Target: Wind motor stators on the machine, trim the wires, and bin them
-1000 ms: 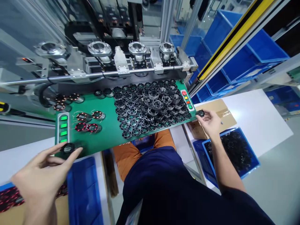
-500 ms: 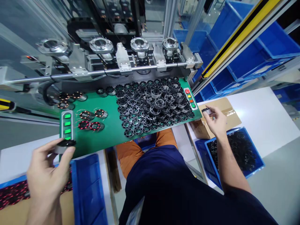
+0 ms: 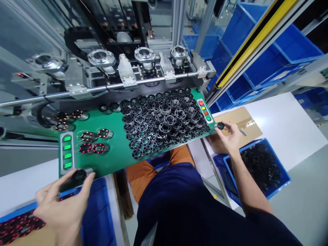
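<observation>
My left hand [image 3: 63, 203], at the green board's near left corner, grips a stator core [image 3: 81, 175] with a black slotted end and silver side between thumb and fingers. Off the board's right end, my right hand [image 3: 230, 138] pinches another stator core [image 3: 219, 126] above a cardboard box. Between the hands, many bare stator cores [image 3: 165, 119] stand packed on the green board [image 3: 119, 135], some stacked on others. Left of them sit several copper-wound stators [image 3: 88, 136] with loose wire ends, two of them reddish [image 3: 99, 148].
Behind the board runs a metal rail with several round silver fixtures [image 3: 145, 54]. Button panels [image 3: 67, 150] flank the board. A blue bin of black parts [image 3: 261, 167] is at right, near a cardboard box [image 3: 247, 119]. Reddish wound stators [image 3: 19, 223] fill a container at lower left.
My left hand has moved right and down, its stator core turning in the fingers. The right hand has shifted slightly left and its core's slotted end now faces me. The view has tilted a little.
</observation>
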